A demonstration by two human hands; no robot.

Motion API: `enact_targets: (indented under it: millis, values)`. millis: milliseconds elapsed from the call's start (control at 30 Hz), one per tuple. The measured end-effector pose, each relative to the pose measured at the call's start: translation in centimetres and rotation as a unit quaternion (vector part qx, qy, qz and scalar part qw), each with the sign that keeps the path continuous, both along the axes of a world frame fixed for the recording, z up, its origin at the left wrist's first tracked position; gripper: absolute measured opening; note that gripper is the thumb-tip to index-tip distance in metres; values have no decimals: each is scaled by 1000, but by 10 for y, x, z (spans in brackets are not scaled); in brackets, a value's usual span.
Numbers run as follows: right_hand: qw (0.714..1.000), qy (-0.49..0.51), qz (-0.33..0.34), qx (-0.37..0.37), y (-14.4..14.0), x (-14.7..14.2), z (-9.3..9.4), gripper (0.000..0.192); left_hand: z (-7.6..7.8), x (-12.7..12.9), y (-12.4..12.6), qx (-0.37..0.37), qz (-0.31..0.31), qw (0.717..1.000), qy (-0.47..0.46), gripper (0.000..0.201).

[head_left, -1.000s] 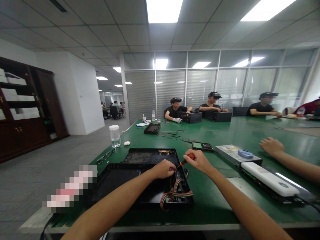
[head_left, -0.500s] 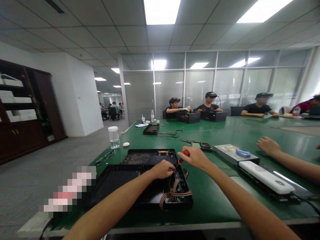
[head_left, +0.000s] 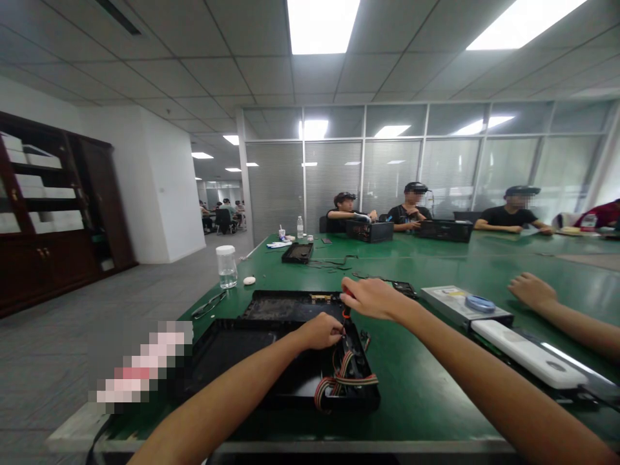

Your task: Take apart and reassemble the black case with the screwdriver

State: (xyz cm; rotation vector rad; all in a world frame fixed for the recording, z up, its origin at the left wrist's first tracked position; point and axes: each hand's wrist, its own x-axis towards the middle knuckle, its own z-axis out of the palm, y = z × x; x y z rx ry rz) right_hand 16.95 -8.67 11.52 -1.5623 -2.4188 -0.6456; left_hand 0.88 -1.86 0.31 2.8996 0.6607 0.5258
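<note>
While the left hand (head_left: 320, 330) pinches something small at the far right corner of the open black plastic case (head_left: 252, 361) — what exactly is too small to tell — the right hand (head_left: 371, 298) is closed around a red-handled screwdriver (head_left: 347, 309), tip down into that corner. The case sits on the green desk (head_left: 426, 387), a striped ribbon cable (head_left: 339, 382) at its four o'clock; another person's hand (head_left: 531, 290) rests at three o'clock.

The screwdriver (head_left: 347, 309) is mostly hidden inside the right hand (head_left: 369, 298) — its tip cannot be made out.
</note>
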Motion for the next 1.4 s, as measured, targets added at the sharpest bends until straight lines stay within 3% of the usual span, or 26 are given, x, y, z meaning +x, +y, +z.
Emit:
enact_targets:
  millis: [167,267,367,433,467,567,667,733,800,867,967,1067,1133,1167,1233,1300,1367,1400]
  values:
    - [999,39,-34,-5,-2,13,-3,47,0,-1,0,24,1,1000,19,15]
    - [993,106,30,-50,-1,32,-10,35,0,-2,1,40,-15,999,31,16]
    - [970,210,76,-96,9,59,-30,35,-1,-3,1,58,-30,997,30,18]
    - [933,335,73,-112,21,77,-55,41,-1,-3,0,69,-35,997,24,19]
    - [894,421,74,-133,27,86,-69,41,0,-3,-1,75,-37,996,25,18]
    - [709,682,52,-171,47,107,-109,39,4,-3,-4,91,-45,994,35,14]
    - [533,827,75,-165,58,116,-128,35,14,-5,-3,88,-45,995,26,13]
    - [462,867,100,-159,61,114,-127,31,24,-11,1,57,-38,998,16,14]
    - [437,875,124,-170,59,109,-124,25,34,-21,10,-24,-21,999,39,13]
    - [440,866,140,-191,56,101,-122,23,40,-35,21,-151,17,984,97,12]
    - [463,845,158,-217,50,90,-125,27,39,-53,34,-322,97,922,194,13]
    - [514,810,165,-229,45,81,-123,32,33,-60,39,-370,140,882,254,16]
    - [585,762,153,-234,37,75,-115,33,34,-60,37,-349,148,887,262,24]
    - [635,723,146,-230,29,71,-109,34,37,-60,36,-331,147,897,252,29]
    - [755,603,152,-206,5,57,-98,38,46,-60,33,-291,140,924,207,37]
    - [873,415,194,-165,-30,39,-93,30,57,-61,33,-244,125,950,151,41]
    - [944,208,211,-146,-69,21,-99,12,66,-63,34,-182,122,967,130,36]
    - [967,138,179,-117,-86,13,-106,14,69,-64,36,-146,126,971,139,32]
